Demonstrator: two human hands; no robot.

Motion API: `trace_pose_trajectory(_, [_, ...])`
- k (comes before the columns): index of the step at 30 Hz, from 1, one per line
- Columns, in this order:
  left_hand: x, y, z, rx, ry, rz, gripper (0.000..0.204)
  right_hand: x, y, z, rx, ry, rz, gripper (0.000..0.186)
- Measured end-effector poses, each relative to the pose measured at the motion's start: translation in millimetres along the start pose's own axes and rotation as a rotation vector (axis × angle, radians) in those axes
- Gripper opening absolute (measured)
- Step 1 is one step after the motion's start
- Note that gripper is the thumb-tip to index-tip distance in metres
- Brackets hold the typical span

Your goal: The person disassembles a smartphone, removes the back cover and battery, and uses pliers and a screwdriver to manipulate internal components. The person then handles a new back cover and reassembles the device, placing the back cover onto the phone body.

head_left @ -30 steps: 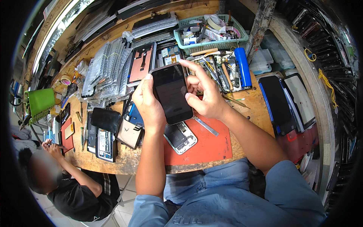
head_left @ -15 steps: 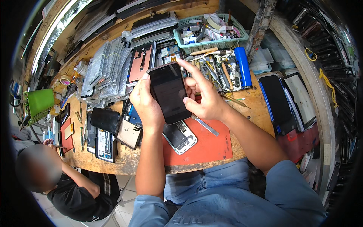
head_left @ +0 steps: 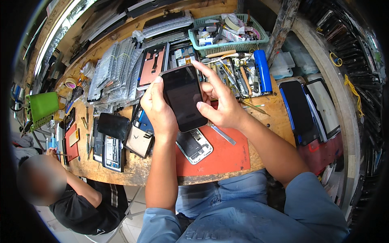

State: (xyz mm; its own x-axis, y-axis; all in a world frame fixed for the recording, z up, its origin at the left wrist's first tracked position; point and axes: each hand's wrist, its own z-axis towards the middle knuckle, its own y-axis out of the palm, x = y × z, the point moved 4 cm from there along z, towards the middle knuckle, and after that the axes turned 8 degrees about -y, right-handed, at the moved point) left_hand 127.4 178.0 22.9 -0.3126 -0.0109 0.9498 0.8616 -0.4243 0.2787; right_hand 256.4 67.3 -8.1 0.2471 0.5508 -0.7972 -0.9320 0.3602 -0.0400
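A black smartphone [head_left: 184,99] is held upright between both hands above the workbench, its dark screen turned up toward me. My left hand [head_left: 159,107] is closed round its left edge, thumb along the side. On the other side, my right hand [head_left: 221,101] grips the right edge with thumb and bent fingers, while its index finger stretches past the top corner. Under the phone, an opened phone body [head_left: 195,148] with a pale frame and bare insides lies on a red mat [head_left: 227,156], partly hidden by the held phone. A flat metal tool [head_left: 223,135] lies beside it.
Opened phones [head_left: 113,152] lie at the left, near stacked bubble-wrapped screens [head_left: 115,73]. Farther back are a tool tray [head_left: 239,77], a blue cylinder [head_left: 262,72] and a green basket [head_left: 227,48]. Tablets [head_left: 298,109] lie at the right. Another person [head_left: 87,202] sits at the left.
The view has shifted slightly. Both hands keep the phone in nearly the same pose, and nothing has been taken up or let go.
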Motion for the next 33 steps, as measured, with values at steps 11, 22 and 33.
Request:
trace_pose_trajectory(11, [-2,-2,1,0.009,0.021,-0.005,0.033,7,2,2,0.054,0.017,0.080,0.084])
trace_pose_trajectory(22, [1,3,1,0.023,0.010,-0.009,0.032,-5,1,1,0.023,0.009,0.049,0.088])
trace_pose_trajectory(33, [1,3,0,-0.013,-0.018,-0.039,0.031,4,-1,-1,0.024,0.033,0.058,0.090])
